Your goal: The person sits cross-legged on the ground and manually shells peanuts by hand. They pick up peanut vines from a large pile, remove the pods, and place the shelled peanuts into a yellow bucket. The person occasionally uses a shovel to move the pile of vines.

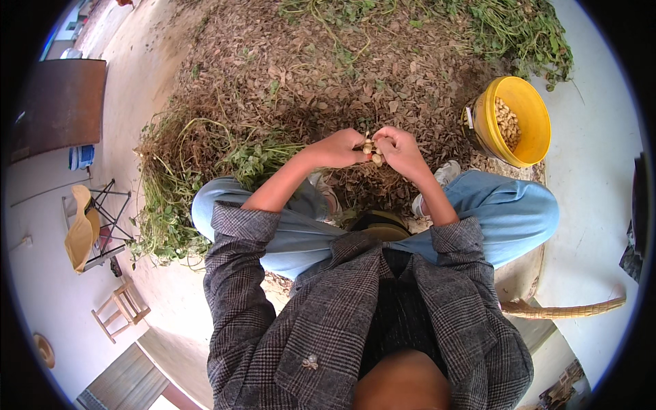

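Both hands meet in front of the person, above a heap of dry leaves. My left hand [341, 148] holds a peanut plant [269, 156], whose leafy stems trail to the left over the knee. Several pale peanut pods [377, 159] show between the two hands. My right hand [402, 151] has its thumb and fingers closed on the pods from the right side. To the right a yellow plastic bucket [533, 120] leans at a tilt, with many peanuts [507, 123] lying in it.
Dry leaves [328, 87] cover the ground ahead. Pulled peanut plants [169, 200] lie at the left, and green vines [523, 36] at the upper right. A wooden stool [121, 311] and a folding chair [84, 228] stand at the left. A straw broom [569, 309] lies at the right.
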A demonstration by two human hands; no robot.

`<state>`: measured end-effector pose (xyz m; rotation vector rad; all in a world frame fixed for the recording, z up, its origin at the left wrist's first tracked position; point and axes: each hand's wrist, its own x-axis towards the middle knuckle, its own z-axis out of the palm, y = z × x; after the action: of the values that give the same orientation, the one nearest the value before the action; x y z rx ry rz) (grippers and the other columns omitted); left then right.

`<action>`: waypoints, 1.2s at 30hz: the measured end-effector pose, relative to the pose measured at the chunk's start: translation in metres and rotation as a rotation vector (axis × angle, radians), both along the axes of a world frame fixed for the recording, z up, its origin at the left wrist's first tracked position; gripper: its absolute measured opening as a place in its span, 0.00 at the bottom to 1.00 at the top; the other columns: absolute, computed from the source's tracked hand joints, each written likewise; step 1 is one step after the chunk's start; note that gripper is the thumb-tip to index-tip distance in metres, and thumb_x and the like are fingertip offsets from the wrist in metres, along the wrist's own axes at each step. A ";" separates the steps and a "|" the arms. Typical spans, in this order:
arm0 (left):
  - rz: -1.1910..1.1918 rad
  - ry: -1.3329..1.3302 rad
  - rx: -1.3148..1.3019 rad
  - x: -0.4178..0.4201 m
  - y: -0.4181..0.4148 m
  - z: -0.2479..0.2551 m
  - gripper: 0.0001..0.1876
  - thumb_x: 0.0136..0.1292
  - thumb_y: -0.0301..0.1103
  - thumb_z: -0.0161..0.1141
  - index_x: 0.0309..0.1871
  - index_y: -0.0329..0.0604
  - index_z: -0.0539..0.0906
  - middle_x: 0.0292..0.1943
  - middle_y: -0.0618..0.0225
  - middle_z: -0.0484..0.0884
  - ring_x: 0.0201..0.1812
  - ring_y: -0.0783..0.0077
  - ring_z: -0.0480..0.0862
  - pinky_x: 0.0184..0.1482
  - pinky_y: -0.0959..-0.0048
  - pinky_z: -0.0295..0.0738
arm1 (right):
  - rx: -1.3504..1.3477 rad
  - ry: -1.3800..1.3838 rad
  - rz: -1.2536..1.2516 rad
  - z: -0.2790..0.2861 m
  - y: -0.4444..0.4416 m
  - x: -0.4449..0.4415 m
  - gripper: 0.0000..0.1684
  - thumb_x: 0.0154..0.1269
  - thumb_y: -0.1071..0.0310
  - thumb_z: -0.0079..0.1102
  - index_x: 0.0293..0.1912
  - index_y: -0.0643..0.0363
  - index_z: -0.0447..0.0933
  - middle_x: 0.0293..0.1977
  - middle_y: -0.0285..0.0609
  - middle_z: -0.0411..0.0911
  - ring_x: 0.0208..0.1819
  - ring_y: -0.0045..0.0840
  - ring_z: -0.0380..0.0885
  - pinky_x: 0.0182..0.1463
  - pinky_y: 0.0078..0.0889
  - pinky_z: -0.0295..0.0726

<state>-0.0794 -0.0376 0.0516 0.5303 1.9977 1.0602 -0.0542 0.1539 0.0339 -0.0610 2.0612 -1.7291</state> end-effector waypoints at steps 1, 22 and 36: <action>-0.003 -0.003 0.011 0.000 0.000 -0.002 0.10 0.62 0.33 0.60 0.32 0.33 0.78 0.20 0.70 0.74 0.25 0.80 0.68 0.29 0.72 0.65 | 0.041 0.028 0.036 0.004 0.001 -0.001 0.12 0.69 0.67 0.50 0.31 0.64 0.75 0.23 0.32 0.73 0.23 0.10 0.65 0.26 0.21 0.64; 0.120 0.043 -0.209 0.005 0.018 0.010 0.14 0.64 0.38 0.57 0.35 0.32 0.79 0.22 0.52 0.74 0.25 0.62 0.72 0.32 0.64 0.66 | 0.577 0.648 -0.466 -0.021 0.006 -0.018 0.14 0.58 0.62 0.66 0.22 0.61 0.78 0.16 0.44 0.77 0.15 0.23 0.73 0.21 0.28 0.72; 0.172 0.145 -0.217 0.009 0.014 0.000 0.16 0.61 0.39 0.58 0.34 0.29 0.80 0.30 0.42 0.78 0.36 0.40 0.78 0.39 0.55 0.71 | 0.218 0.305 0.093 0.005 -0.004 0.003 0.27 0.69 0.53 0.51 0.20 0.64 0.70 0.14 0.38 0.67 0.18 0.21 0.67 0.24 0.31 0.67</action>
<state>-0.0709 -0.0238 0.0520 0.3326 2.2865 0.9119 -0.0510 0.1496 0.0387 -0.3681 2.4111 -1.5049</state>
